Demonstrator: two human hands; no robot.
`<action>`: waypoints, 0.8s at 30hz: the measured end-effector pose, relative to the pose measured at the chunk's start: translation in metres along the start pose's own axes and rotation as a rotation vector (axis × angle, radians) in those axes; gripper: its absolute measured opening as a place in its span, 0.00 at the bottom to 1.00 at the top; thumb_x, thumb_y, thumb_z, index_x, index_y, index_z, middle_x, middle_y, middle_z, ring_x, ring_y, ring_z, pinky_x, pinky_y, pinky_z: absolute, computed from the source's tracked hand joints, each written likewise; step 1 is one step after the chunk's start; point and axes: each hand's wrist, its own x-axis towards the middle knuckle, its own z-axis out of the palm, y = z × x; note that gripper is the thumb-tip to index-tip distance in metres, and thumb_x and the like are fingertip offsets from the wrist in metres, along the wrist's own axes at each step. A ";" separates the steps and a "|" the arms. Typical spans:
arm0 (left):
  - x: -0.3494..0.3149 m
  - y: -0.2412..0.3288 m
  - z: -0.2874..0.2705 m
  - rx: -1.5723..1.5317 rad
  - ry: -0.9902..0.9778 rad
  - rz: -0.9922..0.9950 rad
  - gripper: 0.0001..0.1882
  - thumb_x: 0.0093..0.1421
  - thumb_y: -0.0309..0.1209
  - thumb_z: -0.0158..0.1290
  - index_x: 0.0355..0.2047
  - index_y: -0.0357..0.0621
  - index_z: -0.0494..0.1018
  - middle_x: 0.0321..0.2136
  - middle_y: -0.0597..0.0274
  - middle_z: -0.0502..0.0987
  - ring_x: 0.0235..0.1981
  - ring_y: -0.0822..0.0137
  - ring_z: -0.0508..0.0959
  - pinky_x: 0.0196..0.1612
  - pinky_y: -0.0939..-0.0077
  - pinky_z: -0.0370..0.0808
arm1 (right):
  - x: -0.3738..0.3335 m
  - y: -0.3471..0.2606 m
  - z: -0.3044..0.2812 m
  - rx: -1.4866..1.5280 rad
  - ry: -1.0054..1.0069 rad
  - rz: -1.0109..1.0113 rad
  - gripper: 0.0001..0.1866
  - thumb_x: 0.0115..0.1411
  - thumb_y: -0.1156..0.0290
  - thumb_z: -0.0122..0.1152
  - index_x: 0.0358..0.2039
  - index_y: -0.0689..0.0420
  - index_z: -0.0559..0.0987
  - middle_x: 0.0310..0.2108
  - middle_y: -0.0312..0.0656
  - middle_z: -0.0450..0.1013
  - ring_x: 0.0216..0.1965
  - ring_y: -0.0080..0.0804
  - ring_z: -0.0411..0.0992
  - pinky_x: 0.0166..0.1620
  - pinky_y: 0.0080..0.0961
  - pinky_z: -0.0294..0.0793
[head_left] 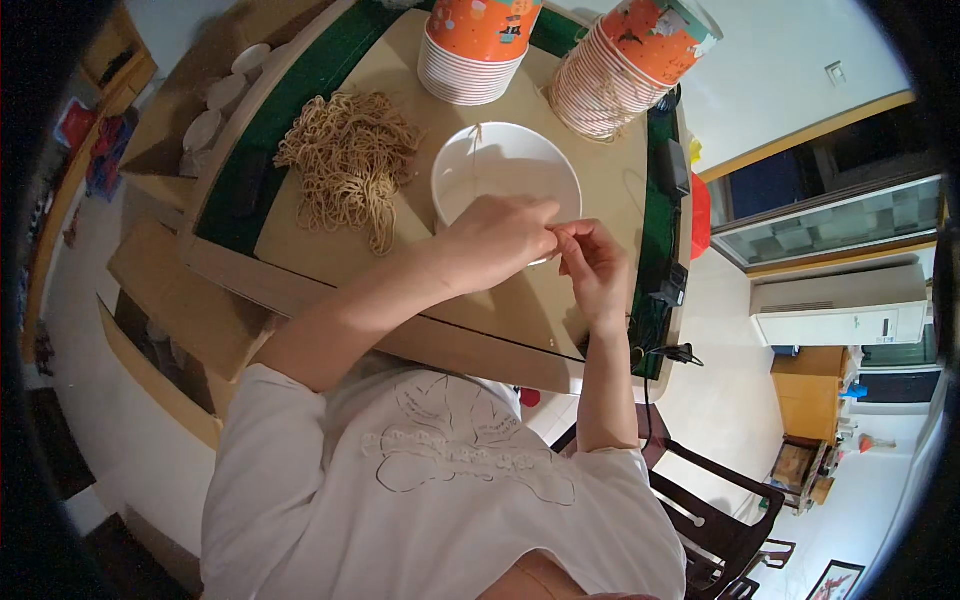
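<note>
A white paper bucket (462,165) stands open side up on the brown board in front of me. A short piece of string (478,140) hangs over its far rim. My left hand (500,238) reaches across the near rim, its fingers closed. At the right side of that rim, my right hand (597,268) is closed in a pinch, fingertips meeting those of the left. What lies between the fingertips is too small to make out. Left of the bucket is a tangled heap of beige string (350,160).
Two stacks of nested orange-and-white paper buckets, one (475,55) behind the open bucket and another (625,75) to its right, stand at the table's far side. Black power adapters (672,168) line the right edge. Cardboard boxes (185,290) sit at left, a dark chair (715,500) at lower right.
</note>
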 end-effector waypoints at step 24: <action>0.009 -0.025 0.006 -1.537 -0.127 -0.906 0.06 0.55 0.24 0.53 0.32 0.35 0.75 0.26 0.62 0.73 0.19 0.76 0.68 0.15 0.85 0.60 | -0.020 0.022 0.058 -0.205 0.586 -0.416 0.10 0.53 0.83 0.58 0.37 0.62 0.79 0.41 0.43 0.70 0.39 0.27 0.70 0.34 0.17 0.72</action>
